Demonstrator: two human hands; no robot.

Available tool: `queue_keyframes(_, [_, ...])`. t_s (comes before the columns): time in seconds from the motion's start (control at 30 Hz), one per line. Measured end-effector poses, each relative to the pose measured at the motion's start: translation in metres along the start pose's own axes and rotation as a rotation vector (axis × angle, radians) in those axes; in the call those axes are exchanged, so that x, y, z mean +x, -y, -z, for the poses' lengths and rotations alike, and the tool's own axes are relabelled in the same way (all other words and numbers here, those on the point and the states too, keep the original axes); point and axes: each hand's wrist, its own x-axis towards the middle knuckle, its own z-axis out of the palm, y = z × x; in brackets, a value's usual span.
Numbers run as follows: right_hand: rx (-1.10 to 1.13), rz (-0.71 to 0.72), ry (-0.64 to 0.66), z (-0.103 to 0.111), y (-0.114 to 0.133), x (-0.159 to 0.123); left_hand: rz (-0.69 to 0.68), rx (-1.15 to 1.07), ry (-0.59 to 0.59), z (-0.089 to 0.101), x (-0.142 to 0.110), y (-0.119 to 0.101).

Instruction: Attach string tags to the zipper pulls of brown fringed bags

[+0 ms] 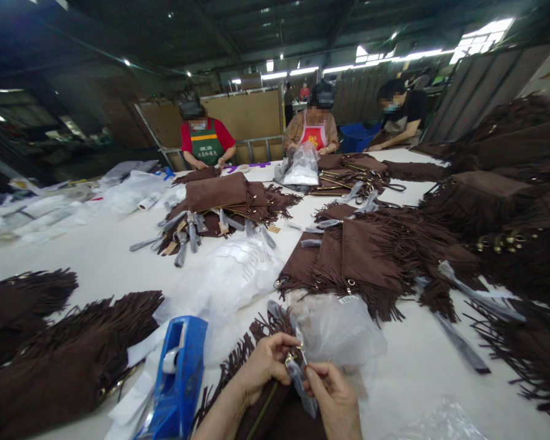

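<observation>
A dark brown fringed bag (pixel 275 408) with a brass zip lies right in front of me at the table's near edge. My left hand (pixel 266 365) is closed around the metal clasp (pixel 292 355) at the bag's corner. Just to the right, my right hand (pixel 330 391) pinches the plastic-wrapped strap (pixel 301 384) that hangs from this clasp. A thin pale strip shows between the two hands; I cannot make out what it is. Clear plastic bags (pixel 343 330) lie just beyond my fingers.
A blue tape dispenser (pixel 178 373) stands left of my arm. Stacks of brown fringed bags (pixel 366 256) cover the right side, with another pile (pixel 220 195) farther back. White wrapping (pixel 229 269) lies mid-table. Several people (pixel 206 142) work across the table.
</observation>
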Motion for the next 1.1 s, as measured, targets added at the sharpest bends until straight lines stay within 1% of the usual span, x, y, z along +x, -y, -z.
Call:
queue_keyframes(0.07, [-0.049, 0.038, 0.011, 0.001, -0.006, 0.001, 0.007, 0.006, -0.009, -0.001, 0.0, 0.001])
queue_keyframes(0.23, [-0.202, 0.143, 0.11, 0.006, -0.014, 0.01, 0.013, -0.009, -0.002, -0.004, -0.003, 0.0])
queue_keyframes(0.37, [-0.298, 0.229, 0.088, 0.009, -0.011, 0.014, 0.0, 0.007, 0.017, -0.005, -0.005, -0.001])
queue_keyframes(0.57, [-0.302, 0.155, 0.06, 0.007, -0.004, 0.01, 0.006, 0.067, 0.011, -0.009, -0.008, -0.003])
queue_keyframes(0.63, [-0.311, 0.156, 0.033, 0.007, -0.003, 0.009, 0.011, 0.078, 0.007, -0.009, -0.008, -0.002])
queue_keyframes(0.73, [-0.349, 0.175, 0.049, 0.007, -0.003, 0.01, 0.03, 0.083, 0.011, -0.009, -0.008, -0.001])
queue_keyframes(0.8, [-0.387, 0.23, 0.051, 0.008, -0.003, 0.011, 0.033, 0.097, 0.018, -0.008, -0.008, 0.001])
queue_keyframes(0.97, [-0.479, 0.455, 0.044, 0.011, -0.002, 0.01, 0.024, 0.125, 0.016, -0.009, -0.007, 0.003])
queue_keyframes(1.03, [-0.498, 0.499, 0.044, 0.012, -0.002, 0.009, 0.025, 0.132, 0.024, -0.01, -0.007, 0.003])
queue_keyframes(1.1, [-0.501, 0.508, 0.042, 0.013, -0.001, 0.008, 0.028, 0.144, 0.033, -0.011, -0.007, 0.003])
